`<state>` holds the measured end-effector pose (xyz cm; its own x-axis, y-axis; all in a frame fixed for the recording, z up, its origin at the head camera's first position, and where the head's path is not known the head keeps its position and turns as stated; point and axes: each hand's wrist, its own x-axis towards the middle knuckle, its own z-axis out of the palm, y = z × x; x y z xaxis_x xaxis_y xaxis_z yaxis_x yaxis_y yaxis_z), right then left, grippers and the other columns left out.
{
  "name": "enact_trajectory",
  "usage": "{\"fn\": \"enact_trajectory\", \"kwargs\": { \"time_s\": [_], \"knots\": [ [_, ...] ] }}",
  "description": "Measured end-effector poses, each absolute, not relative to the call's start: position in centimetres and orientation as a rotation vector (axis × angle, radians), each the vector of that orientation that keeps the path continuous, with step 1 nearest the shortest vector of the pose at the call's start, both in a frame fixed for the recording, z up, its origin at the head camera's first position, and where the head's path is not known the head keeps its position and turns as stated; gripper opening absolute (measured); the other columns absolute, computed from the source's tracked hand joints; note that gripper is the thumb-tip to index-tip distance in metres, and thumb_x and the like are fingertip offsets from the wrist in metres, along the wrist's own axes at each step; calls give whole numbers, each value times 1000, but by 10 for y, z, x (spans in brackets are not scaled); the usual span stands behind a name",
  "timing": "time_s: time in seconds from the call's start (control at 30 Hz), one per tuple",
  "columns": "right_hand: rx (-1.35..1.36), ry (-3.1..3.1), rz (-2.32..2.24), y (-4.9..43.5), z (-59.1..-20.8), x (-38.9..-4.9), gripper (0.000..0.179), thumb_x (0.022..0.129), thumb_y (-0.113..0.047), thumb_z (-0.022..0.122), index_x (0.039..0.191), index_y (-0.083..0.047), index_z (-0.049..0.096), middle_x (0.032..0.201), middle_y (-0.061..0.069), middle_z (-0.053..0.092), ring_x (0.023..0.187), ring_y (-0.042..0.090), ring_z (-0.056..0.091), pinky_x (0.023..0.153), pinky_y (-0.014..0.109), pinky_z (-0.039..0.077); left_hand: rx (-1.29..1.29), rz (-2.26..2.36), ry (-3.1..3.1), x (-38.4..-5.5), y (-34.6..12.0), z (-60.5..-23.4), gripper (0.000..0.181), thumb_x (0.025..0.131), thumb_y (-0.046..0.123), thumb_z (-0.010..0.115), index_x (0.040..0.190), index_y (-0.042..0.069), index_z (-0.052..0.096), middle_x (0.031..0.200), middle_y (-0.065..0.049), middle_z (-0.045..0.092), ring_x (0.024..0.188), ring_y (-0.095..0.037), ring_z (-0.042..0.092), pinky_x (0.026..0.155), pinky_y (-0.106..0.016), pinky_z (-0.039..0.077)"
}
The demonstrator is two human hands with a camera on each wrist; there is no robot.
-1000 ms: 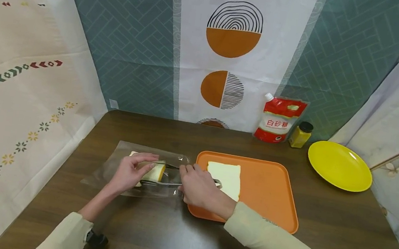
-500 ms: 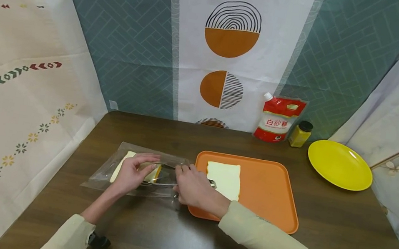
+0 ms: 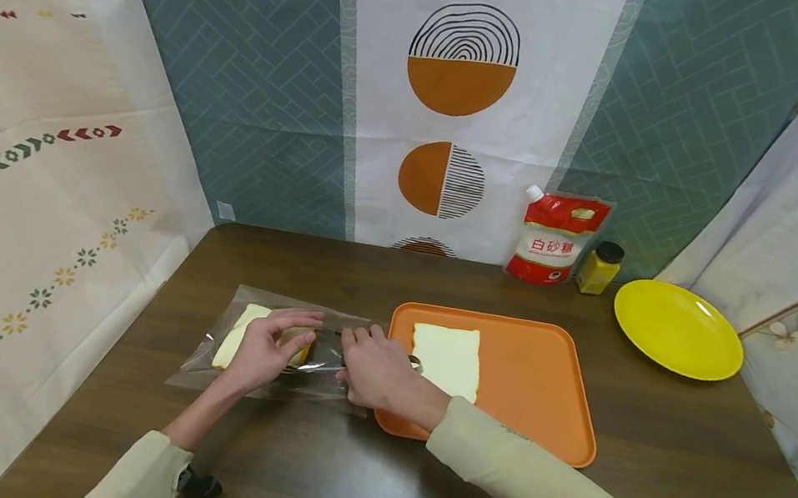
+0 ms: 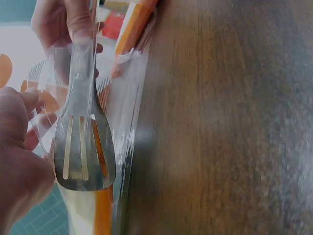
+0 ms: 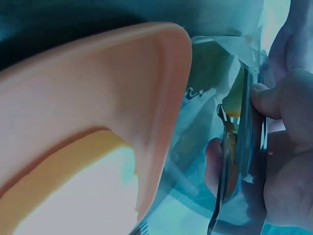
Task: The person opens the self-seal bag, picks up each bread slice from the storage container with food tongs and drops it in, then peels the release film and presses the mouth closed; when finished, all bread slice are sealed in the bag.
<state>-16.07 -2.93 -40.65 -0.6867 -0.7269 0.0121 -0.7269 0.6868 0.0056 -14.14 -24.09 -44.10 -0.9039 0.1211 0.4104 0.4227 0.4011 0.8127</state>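
Observation:
A clear plastic bag (image 3: 196,375) lies on the table at the left, with a slice of bread (image 3: 236,339) inside. My left hand (image 3: 265,349) arches over the bag, holding the film near its opening between thumb and fingers. My right hand (image 3: 376,368) grips metal tongs (image 4: 82,100) by the arms. Their slotted head sits at the bread's near end within the bag, as the left wrist view shows. Another bread slice (image 3: 445,360) rests on the orange tray (image 3: 532,384), just right of the bag's mouth. My left hand hides part of the bagged slice.
A red and white pouch (image 3: 553,240) with a white cap stands at the back right. Beside it are a small yellow jar (image 3: 599,269) with a black lid and a yellow plate (image 3: 676,329). Wall hangings rise behind the table (image 3: 309,473).
My right hand has shifted left with the tongs. The bread slice has slid further left inside the bag, while my left hand has stayed nearly in place.

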Motion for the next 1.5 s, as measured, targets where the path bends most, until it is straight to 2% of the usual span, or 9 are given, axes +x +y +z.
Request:
{"fn": "enact_trajectory", "kwargs": {
  "time_s": [0.13, 0.4, 0.53, 0.7, 0.87, 1.07, 1.2, 1.4, 1.5],
  "knots": [
    [1226, -2905, -26, -31, -404, -164, 61, 96, -44, 64, 139, -2, 54, 128, 11, 63, 109, 27, 59, 80, 37, 56, -460, -1493, -2362, -140, -242, -440, 19, 88, -8, 71, 107, -5, 74, 119, -17, 69, 116, -35, 57, 95, -14, 40],
    [1256, -2979, -43, -31, -394, -171, 68, 97, -46, 63, 146, -2, 48, 139, 12, 57, 120, 28, 55, 89, 39, 54, -511, -1513, -2308, -132, -236, -420, 18, 86, -19, 65, 103, -16, 69, 114, -33, 65, 113, -51, 54, 96, -13, 40],
    [1286, -3008, -63, -31, -389, -173, 70, 97, -45, 62, 148, -1, 45, 142, 13, 54, 123, 30, 53, 95, 39, 50, -519, -1544, -2284, -135, -239, -426, 17, 87, -18, 64, 104, -17, 68, 114, -32, 65, 114, -48, 55, 97, -15, 41],
    [1311, -3053, -76, -30, -386, -174, 73, 96, -45, 66, 149, 0, 44, 143, 14, 52, 125, 31, 51, 99, 39, 48, -498, -1634, -2269, -144, -247, -443, 19, 90, -13, 66, 108, -13, 70, 118, -26, 67, 119, -41, 54, 100, -19, 40],
    [1289, -3084, -53, -27, -380, -175, 74, 94, -47, 68, 147, 0, 46, 140, 14, 55, 121, 30, 52, 93, 38, 51, -472, -1655, -2256, -147, -250, -447, 19, 90, -11, 67, 108, -11, 71, 117, -24, 68, 118, -42, 55, 101, -17, 39],
    [1277, -3098, 19, -14, -368, -175, 72, 92, -44, 71, 143, 2, 49, 135, 15, 57, 119, 32, 55, 95, 40, 50, -463, -1620, -2247, -148, -250, -447, 20, 87, -19, 64, 105, -15, 69, 113, -30, 67, 115, -47, 54, 99, -16, 39],
    [1241, -3110, 131, 8, -361, -170, 67, 91, -40, 74, 137, 4, 53, 122, 14, 62, 108, 30, 59, 85, 38, 53, -487, -1624, -2243, -146, -248, -441, 19, 87, -20, 64, 105, -17, 68, 112, -31, 66, 115, -49, 54, 100, -17, 39],
    [1078, -3112, 269, 54, -350, -151, 61, 88, -37, 77, 126, 7, 58, 106, 16, 64, 92, 30, 61, 73, 41, 54, -495, -1609, -2346, -150, -260, -445, 22, 91, -10, 67, 112, -7, 72, 119, -20, 69, 121, -38, 56, 100, -17, 37],
    [959, -3076, 342, 76, -350, -139, 62, 85, -38, 80, 120, 8, 58, 95, 14, 62, 80, 27, 59, 68, 40, 53, -500, -1586, -2392, -150, -265, -442, 23, 90, -12, 66, 112, -8, 71, 120, -22, 68, 122, -39, 56, 101, -18, 37]
  ]
}}
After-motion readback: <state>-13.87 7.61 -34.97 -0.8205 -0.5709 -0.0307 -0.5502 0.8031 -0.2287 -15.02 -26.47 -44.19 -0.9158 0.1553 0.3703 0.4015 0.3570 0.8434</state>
